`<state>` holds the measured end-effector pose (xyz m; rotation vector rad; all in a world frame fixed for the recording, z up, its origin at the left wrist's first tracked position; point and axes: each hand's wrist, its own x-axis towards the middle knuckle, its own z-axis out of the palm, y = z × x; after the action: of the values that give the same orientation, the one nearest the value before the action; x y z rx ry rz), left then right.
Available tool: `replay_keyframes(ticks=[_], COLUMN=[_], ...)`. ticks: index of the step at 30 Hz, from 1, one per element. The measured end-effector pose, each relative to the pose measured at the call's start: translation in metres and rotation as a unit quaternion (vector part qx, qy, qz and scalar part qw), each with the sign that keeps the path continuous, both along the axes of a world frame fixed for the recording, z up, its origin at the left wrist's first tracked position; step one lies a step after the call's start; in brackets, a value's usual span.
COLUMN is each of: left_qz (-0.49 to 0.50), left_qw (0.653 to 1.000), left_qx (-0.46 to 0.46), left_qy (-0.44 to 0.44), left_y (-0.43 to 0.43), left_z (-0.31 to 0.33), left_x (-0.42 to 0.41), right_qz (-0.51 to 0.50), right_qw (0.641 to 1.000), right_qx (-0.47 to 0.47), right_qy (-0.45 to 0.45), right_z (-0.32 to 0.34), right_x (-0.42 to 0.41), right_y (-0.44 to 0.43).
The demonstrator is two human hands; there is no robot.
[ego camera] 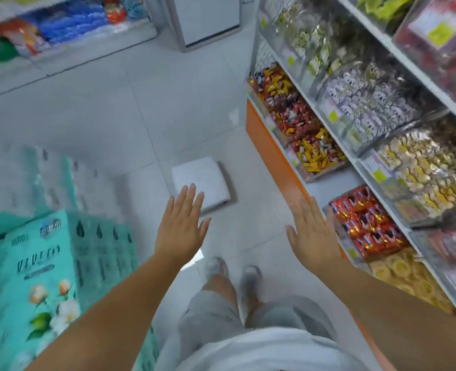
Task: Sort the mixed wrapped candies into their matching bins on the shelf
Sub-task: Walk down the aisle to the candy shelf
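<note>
Beside foil candies: left grip, right grip flat.

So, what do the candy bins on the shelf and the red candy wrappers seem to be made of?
The candy bins: probably clear hard plastic, as the contents show through and the fronts glare. The red candy wrappers: likely glossy foil or film, as they glint.

- On your left stands a stack of teal flower-printed tissue packs.
- Ahead of you, a flat white square pad lies on the pale grey tiled floor.
</note>
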<state>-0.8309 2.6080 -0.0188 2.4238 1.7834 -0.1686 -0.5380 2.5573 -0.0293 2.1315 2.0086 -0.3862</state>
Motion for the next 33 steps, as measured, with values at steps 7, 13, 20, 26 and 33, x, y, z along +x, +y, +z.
replay_keyframes(ticks=[7,13,20,26,33], left_qz=[-0.133,-0.236,-0.304,-0.314,-0.314], left_qw=[0.991,0.972,0.953,0.949,0.949], left_qx=[-0.006,-0.005,-0.002,-0.002,0.024], left_qy=[-0.004,-0.013,0.006,0.026,0.016], left_y=[0.155,0.248,0.304,0.329,0.362], left_z=[-0.006,-0.007,-0.006,-0.008,-0.005], left_x=[0.031,0.069,0.124,0.160,0.171], right_qz=[-0.123,-0.210,-0.246,-0.211,-0.215], right_qw=[0.992,0.977,0.967,0.976,0.975], right_qx=[0.032,-0.010,-0.061,-0.050,-0.044], right_qy=[-0.014,-0.037,-0.005,0.003,0.032], right_z=[0.000,-0.004,0.003,-0.008,-0.012], right_x=[0.011,0.013,0.030,0.053,0.060], right_y=[0.089,0.122,0.158,0.189,0.218])
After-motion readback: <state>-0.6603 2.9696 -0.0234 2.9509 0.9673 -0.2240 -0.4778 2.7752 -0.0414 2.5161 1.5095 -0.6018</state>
